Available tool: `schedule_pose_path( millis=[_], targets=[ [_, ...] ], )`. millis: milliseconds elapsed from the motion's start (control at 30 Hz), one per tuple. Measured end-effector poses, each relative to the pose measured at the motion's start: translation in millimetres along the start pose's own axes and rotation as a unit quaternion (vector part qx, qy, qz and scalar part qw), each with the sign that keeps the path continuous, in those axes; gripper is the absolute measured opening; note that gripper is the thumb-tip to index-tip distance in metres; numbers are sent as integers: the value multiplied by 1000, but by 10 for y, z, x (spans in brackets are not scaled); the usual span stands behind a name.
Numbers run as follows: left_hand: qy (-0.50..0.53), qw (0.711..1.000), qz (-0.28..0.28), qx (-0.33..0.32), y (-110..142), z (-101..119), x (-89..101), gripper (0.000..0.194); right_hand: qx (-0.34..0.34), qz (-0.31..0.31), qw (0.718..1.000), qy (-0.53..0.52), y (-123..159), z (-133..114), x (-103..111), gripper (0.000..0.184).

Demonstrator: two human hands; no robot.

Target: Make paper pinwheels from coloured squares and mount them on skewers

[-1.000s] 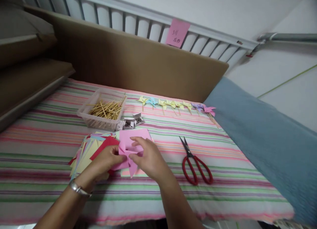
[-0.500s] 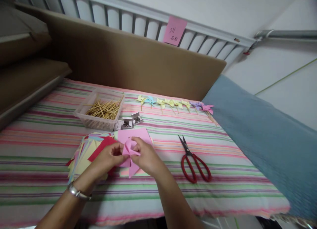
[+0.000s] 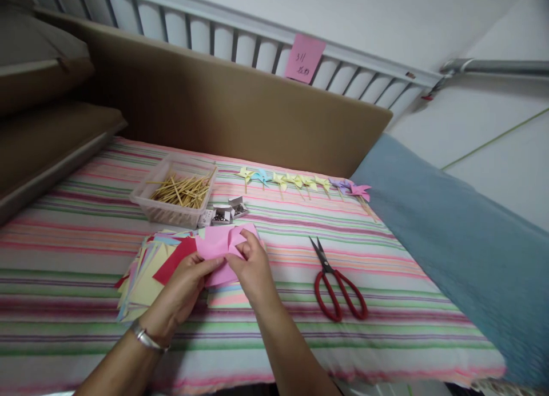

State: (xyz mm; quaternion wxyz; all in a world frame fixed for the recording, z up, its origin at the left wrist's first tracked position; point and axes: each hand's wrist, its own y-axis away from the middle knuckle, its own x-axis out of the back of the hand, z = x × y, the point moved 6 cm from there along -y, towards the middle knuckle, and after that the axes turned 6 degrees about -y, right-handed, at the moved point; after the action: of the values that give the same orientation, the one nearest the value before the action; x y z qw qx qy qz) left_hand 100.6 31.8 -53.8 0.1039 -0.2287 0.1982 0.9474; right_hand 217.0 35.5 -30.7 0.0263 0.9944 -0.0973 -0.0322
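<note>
A pink paper pinwheel (image 3: 213, 242) with partly folded blades is held between both hands, above a stack of coloured sheets. My left hand (image 3: 185, 283) pinches it from below left, thumb near its centre. From the right, my right hand (image 3: 253, 264) grips the folded blades between thumb and fingers. Part of the paper is hidden behind the fingers. Left of it lies a fanned pile of coloured paper (image 3: 146, 279), with a red sheet (image 3: 174, 262) on top beside my left hand.
Red-handled scissors (image 3: 328, 273) lie slightly open at right. Behind the paper stand a clear plastic box (image 3: 171, 216) of thin wooden sticks (image 3: 182, 191) and small boxes of metal fasteners (image 3: 222, 214). A row of finished pinwheels (image 3: 295, 180) lies before the cardboard panel (image 3: 240, 113).
The pink pinwheel has turned in my hands, and its lower point no longer hangs down. A wider flap now spreads to the left. My left hand has shifted slightly right.
</note>
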Motion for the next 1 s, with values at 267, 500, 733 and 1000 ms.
schedule_pose_path(
  millis=[267,500,733,1000],
  targets=[
    [29,999,27,-3,1,18,57,8,6,-15,1000,-9,33,32,-84,51],
    [24,998,57,5,-41,132,235,15,55,-61,996,25,23,-2,-55,46],
    [37,993,113,-18,-31,342,537,9,245,-125,944,184,174,-231,-122,43],
    [8,995,98,-23,-38,347,579,10,282,-153,905,281,274,-152,-276,38]
  ],
)
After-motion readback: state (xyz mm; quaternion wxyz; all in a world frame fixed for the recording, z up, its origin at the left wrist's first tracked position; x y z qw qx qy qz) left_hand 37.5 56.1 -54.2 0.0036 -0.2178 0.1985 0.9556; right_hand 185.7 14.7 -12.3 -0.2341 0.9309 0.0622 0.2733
